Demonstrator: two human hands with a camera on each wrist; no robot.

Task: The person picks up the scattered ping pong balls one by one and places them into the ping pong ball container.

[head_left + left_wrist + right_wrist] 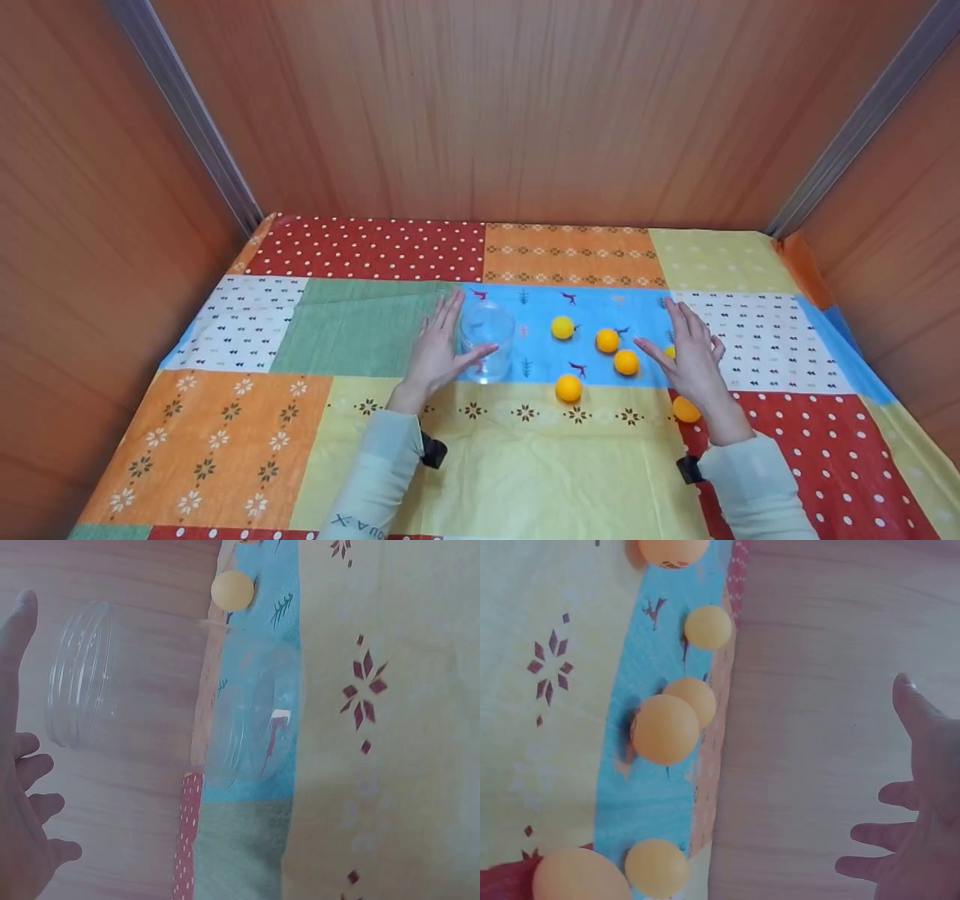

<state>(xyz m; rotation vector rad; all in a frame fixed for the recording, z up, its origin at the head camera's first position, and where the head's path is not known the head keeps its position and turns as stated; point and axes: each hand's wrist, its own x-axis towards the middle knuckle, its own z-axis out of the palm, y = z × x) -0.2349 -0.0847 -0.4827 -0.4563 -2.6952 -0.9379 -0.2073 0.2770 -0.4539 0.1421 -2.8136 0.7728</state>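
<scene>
A clear plastic jar (pixel 487 345) with a threaded, lidless mouth stands upright on the blue patch of the cloth. My left hand (pixel 442 349) is just left of it, fingers straight and thumb spread across the jar's near side in the head view. In the left wrist view the hand (pixel 30 787) shows apart from the jar (pixel 150 690). To the right, my right hand (pixel 694 360) hovers with spread fingers over several orange ping-pong balls (pixel 626 362), holding none. One ball (pixel 670 351) is partly hidden behind that hand, and another ball (pixel 685 409) lies beside its wrist.
Between the hands lie more balls, one yellower ball (pixel 562 328) toward the back and one ball (pixel 568 388) nearer me. A patchwork cloth (pixel 225 442) covers the table. Wood-grain panels (pixel 525 112) rise at the back and both sides.
</scene>
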